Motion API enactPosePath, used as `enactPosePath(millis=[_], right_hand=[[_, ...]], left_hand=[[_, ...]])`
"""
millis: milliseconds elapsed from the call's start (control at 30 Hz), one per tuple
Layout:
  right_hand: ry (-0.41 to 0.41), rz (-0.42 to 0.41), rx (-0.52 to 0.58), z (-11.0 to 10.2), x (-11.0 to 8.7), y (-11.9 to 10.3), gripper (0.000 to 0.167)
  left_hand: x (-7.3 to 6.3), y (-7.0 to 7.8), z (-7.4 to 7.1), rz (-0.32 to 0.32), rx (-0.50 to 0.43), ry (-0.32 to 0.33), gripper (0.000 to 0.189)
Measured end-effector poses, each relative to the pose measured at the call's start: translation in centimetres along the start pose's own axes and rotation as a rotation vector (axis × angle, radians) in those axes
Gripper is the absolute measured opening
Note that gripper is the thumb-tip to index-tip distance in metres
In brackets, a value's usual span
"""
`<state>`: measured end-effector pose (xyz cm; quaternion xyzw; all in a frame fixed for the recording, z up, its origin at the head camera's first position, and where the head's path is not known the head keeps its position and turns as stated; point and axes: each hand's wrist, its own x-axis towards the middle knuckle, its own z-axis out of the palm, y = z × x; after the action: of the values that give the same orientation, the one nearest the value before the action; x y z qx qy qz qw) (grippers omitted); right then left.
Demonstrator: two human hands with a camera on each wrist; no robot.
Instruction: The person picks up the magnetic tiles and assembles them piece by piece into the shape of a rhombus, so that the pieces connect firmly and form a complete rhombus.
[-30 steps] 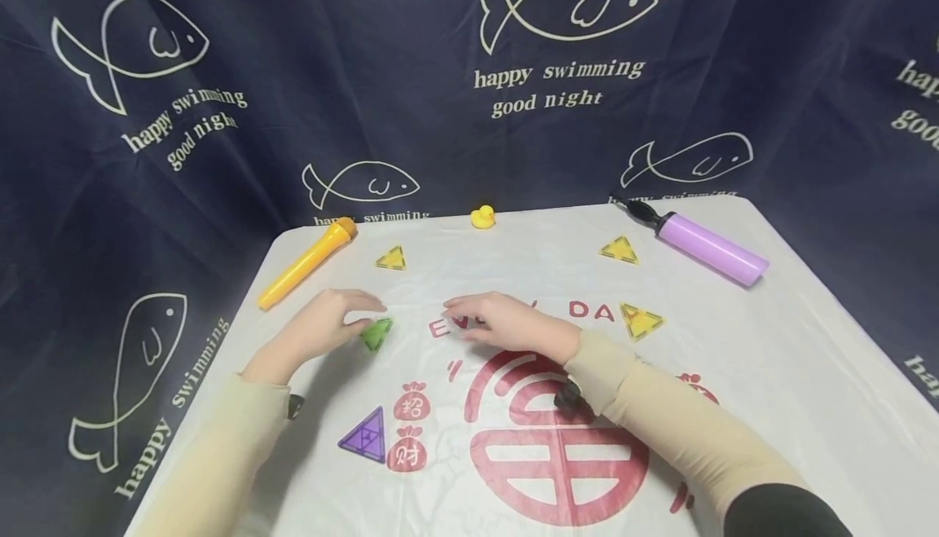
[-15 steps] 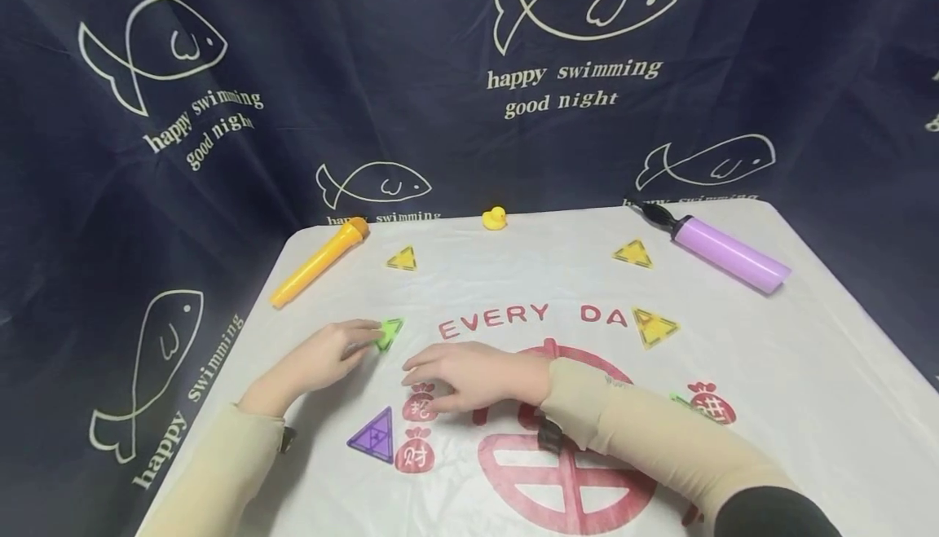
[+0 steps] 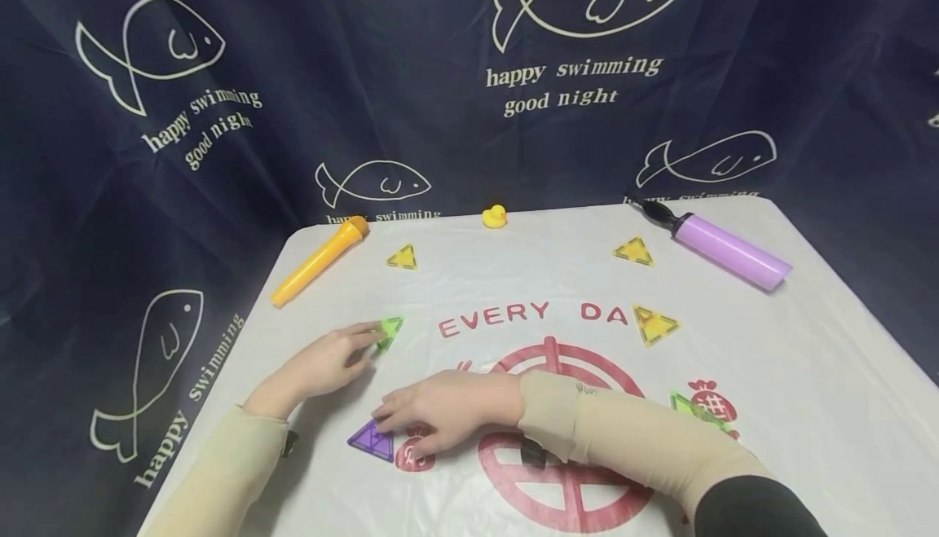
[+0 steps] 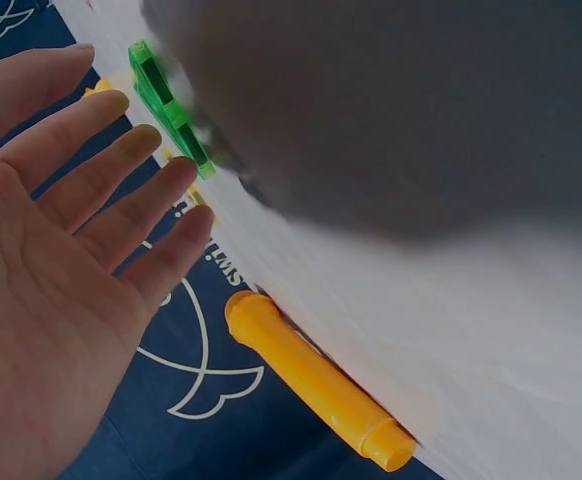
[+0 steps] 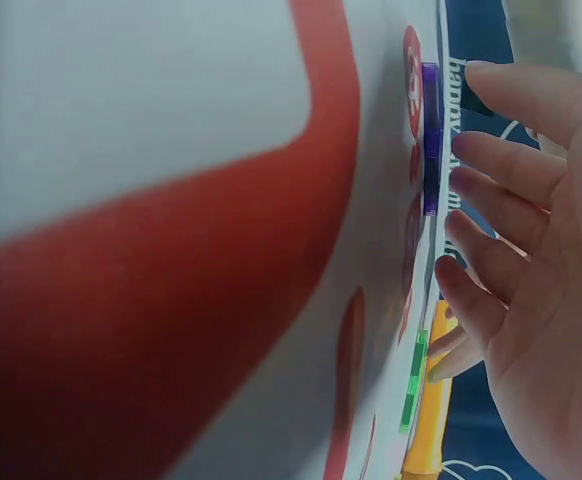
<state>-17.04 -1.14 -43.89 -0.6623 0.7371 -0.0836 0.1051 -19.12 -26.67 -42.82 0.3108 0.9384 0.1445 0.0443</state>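
Note:
My left hand [image 3: 323, 364] reaches over the left of the table, its fingertips overlapping a green triangular tile [image 3: 393, 330] in the head view. In the left wrist view its fingers spread loosely, with the green tile [image 4: 171, 110] just past the tips. Lower down, my right hand [image 3: 443, 413] hangs palm down over a purple triangular tile [image 3: 367, 446], covering its upper corner. The right wrist view has those fingers apart and slightly bent, near the flat purple tile [image 5: 431, 140]. Neither hand grips anything.
Yellow triangular tiles lie at back left [image 3: 403, 257], back right [image 3: 634, 251] and right [image 3: 655, 326]. Another green tile [image 3: 689, 408] is beside the right sleeve. A yellow toy microphone [image 3: 317, 264], rubber duck [image 3: 495, 216] and purple hand pump [image 3: 734, 253] stand along the back.
My right hand has moved from the printed letters toward the front left, over the purple tile. My left hand has come to overlap the green tile. The head view has turned slightly left.

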Motion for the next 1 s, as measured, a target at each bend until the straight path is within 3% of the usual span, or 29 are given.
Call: enactPosePath(millis=[300,533,1000], right_hand=[[-0.035,0.031,-0.038,0.2,-0.2,-0.2,0.055],[-0.012,0.028,-0.013,0.2,-0.9,0.1,0.054],[0.024,0.109,0.042,-0.1,-4.2,1.4,0.058]], left_hand=[[0.1,0.1,0.3,-0.008,0.015,-0.013,0.048],[0.2,0.4,0.3,-0.03,0.032,-0.047,0.049],[0.5,0.6,0.7,-0.066,0.051,-0.049,0.047]])
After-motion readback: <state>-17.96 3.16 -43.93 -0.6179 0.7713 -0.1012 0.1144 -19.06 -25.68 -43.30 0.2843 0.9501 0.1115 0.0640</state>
